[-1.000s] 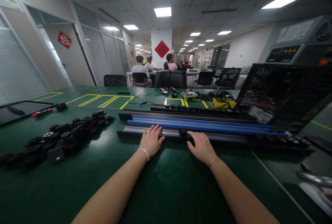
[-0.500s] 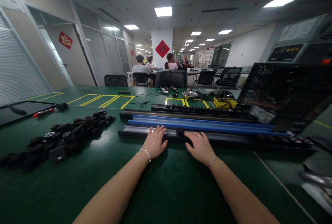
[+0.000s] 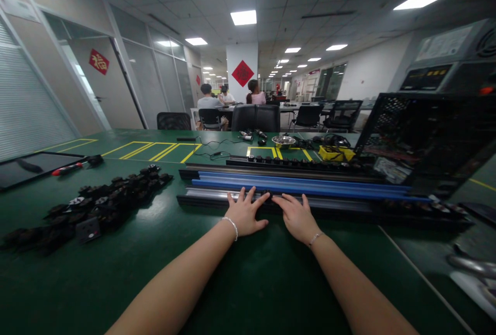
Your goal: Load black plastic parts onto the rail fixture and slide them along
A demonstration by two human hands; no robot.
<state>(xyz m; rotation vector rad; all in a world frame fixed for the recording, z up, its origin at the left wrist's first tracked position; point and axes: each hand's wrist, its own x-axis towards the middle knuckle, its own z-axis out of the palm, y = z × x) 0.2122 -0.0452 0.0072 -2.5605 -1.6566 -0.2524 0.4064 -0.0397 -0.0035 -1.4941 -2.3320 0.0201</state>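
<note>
My left hand (image 3: 246,214) lies with fingers spread over the front black rail (image 3: 333,207), its index fingertip beside a small black module (image 3: 266,193) in the channel. From the other side, my right hand (image 3: 297,217) has its fingertips near the same module, fingers apart. Neither hand is wrapped around anything. Behind them runs a long blue rail (image 3: 310,185). Several black modules sit at the right end of the front rail. A heap of black modules (image 3: 103,201) lies to the left on the green table (image 3: 155,257).
An open computer case (image 3: 426,138) stands at the right. Further back are a metal bowl (image 3: 284,141), a yellow item (image 3: 336,153), and cables. A red-handled tool (image 3: 67,169) lies far left. Seated people (image 3: 209,101) are in the background.
My left hand has moved right along the rail, with its fingers spread wider, and now reaches the small module. My right hand has shifted slightly left.
</note>
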